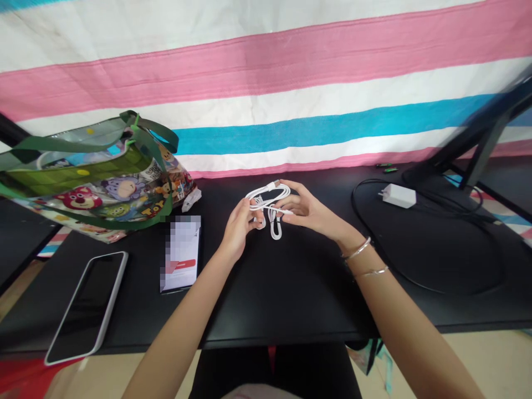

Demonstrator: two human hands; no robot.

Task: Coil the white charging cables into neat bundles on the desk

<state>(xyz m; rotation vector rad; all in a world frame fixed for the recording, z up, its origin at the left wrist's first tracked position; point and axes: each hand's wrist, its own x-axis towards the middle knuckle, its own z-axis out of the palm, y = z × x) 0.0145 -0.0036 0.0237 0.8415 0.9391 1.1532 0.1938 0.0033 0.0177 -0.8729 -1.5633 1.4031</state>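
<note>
Both my hands meet over the middle of a black table (291,288), holding a coiled white cable (269,195). My left hand (239,227) is closed, pinching the lower loops of the white cable. My right hand (305,209) curls its fingers round the coil from the right, with a plug end sticking up near its fingertips. Two thin bangles sit on my right wrist.
A cartoon-printed tote bag (95,177) with green straps stands at the left. A phone with a lit screen (182,254) and a dark phone in a white case (89,305) lie in front of it. A white charger (399,195) with a black cord and a monitor stand (477,144) are at the right.
</note>
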